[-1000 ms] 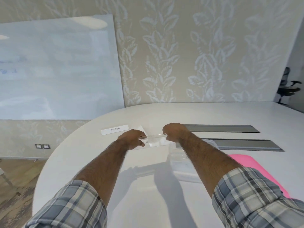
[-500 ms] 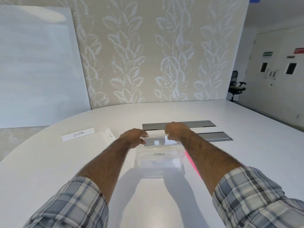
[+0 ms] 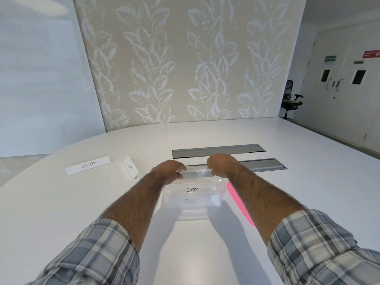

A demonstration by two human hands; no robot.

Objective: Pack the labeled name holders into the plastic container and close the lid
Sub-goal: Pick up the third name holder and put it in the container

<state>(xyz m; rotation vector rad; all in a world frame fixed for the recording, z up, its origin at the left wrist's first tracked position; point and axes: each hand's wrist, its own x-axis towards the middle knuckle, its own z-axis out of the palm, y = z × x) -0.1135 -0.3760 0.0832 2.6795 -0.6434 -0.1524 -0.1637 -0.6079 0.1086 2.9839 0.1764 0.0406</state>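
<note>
A clear plastic container [image 3: 193, 204] stands on the white table in front of me, with a name holder marked OSTRICH [image 3: 193, 189] inside it. Both hands grip a clear name holder [image 3: 198, 173] by its ends, just above the container's far rim. My left hand [image 3: 169, 172] holds its left end, my right hand [image 3: 221, 164] its right end. A white holder marked ZEBRA [image 3: 88, 165] lies to the left, and a smaller holder [image 3: 130, 169] stands beside it.
A pink lid [image 3: 239, 202] lies on the table right of the container, mostly hidden by my right forearm. Two grey cable hatches [image 3: 218, 151] are set into the table beyond my hands. An office chair [image 3: 291, 101] stands far right.
My view swung right and both hands carried the clear holder from the table near the ZEBRA holder to above the container's far rim.
</note>
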